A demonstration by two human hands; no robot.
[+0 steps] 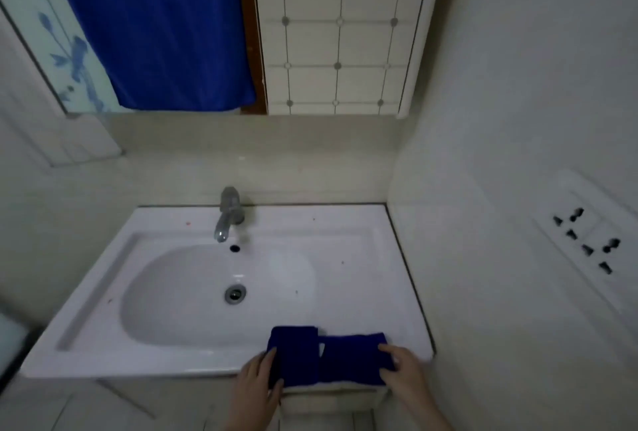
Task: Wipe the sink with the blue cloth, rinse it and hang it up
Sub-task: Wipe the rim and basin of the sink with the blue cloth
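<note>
Blue cloth lies left-to-right along the sink rim, left hand and right hand fingers grasping its ends.

sink open, tap behind, wall right

White rectangular sink, glossy, with an oval bowl set left of centre, a round metal drain at the bowl's bottom and small dark specks on the flat rim. Dark blue cloth, folded into two thick pads side by side, lying on the sink's front right corner. Left pad at the bowl's front right lip, near ends hanging just over the front edge.
</note>
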